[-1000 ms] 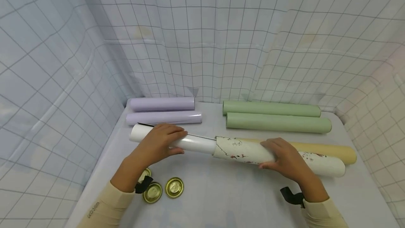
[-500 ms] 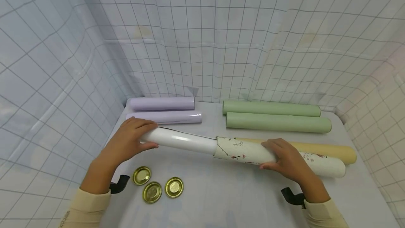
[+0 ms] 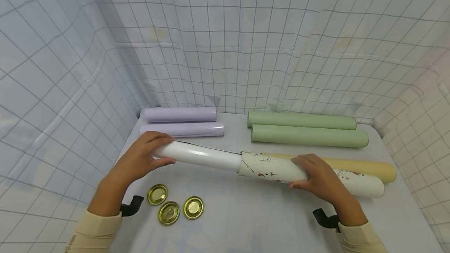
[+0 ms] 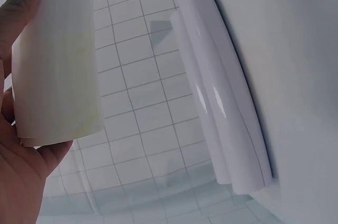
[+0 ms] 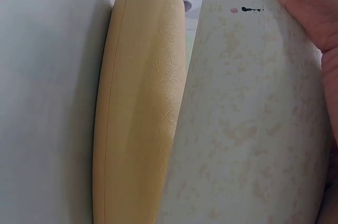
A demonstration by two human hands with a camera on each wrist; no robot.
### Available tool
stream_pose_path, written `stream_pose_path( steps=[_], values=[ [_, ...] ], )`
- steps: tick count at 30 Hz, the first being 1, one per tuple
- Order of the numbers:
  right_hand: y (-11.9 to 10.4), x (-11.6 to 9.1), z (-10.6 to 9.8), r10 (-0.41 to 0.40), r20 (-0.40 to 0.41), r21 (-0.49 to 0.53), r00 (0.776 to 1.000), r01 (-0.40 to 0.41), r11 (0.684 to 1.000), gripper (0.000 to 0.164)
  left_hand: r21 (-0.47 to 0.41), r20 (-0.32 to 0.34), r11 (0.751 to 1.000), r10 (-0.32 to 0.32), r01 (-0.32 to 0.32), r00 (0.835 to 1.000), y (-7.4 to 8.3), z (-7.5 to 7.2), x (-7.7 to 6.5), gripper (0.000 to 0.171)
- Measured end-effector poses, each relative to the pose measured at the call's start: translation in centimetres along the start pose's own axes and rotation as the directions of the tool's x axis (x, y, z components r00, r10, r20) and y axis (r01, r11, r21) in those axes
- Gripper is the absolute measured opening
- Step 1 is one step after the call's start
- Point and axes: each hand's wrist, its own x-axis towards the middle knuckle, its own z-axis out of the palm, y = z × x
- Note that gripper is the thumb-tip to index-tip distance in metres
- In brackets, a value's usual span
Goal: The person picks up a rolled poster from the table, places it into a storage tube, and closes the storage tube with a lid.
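Observation:
A glossy white roll (image 3: 207, 156) runs across the middle of the table, its right end inside a cream wallpaper roll (image 3: 253, 163) printed with small flowers and branches. My left hand (image 3: 138, 157) grips the white roll at its left end, thumb in front and fingers behind. In the left wrist view the white roll (image 4: 58, 65) rises from between thumb and fingers. My right hand (image 3: 318, 177) holds the floral roll around its middle. Behind that roll lies a yellow roll (image 3: 372, 167), partly hidden; the right wrist view shows the yellow roll (image 5: 140, 97) beside the floral one (image 5: 243, 118).
Two lilac rolls (image 3: 183, 129) lie at the back left and two green rolls (image 3: 309, 136) at the back right. Several gold round dishes (image 3: 168, 213) sit at the front left. Grid-patterned cloth walls (image 3: 225, 50) enclose the table (image 3: 246, 221) at the back and sides.
My left hand has slid leftward along the white roll to its left end, uncovering the gold dishes. My right hand has stayed on the floral roll.

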Motion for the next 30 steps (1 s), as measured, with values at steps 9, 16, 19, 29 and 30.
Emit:
stream_pose_path(
  steps=[9, 16, 19, 29, 30],
  values=[
    [-0.2, 0.0, 0.2, -0.008, -0.001, 0.003, 1.0, 0.008, 1.0, 0.075, -0.017, -0.007, 0.999, 0.031, -0.031, 0.999, 1.2, 1.7, 0.6, 0.054],
    [-0.3, 0.1, 0.5, -0.011, -0.009, 0.015, 1.0, 0.011, 1.0, 0.076, -0.018, 0.005, 1.0, 0.013, -0.012, 1.0, 2.2, 3.5, 0.8, 0.059],
    [-0.3, 0.1, 0.7, -0.001, -0.003, 0.03, 1.0, 0.001, 1.0, 0.076, -0.034, 0.013, 0.999, -0.014, 0.014, 1.0, 2.6, 4.3, 1.0, 0.059],
    [-0.7, 0.2, 1.3, -0.006, 0.004, 0.023, 1.0, 0.006, 1.0, 0.076, -0.125, 0.026, 0.99, -0.066, 0.069, 0.997, 3.9, 6.5, 1.3, 0.054],
    [-0.7, 0.2, 1.4, -0.008, 0.006, 0.023, 1.0, 0.008, 1.0, 0.076, -0.14, 0.019, 0.988, -0.068, 0.07, 0.998, 4.0, 6.7, 1.2, 0.053]
  ],
)
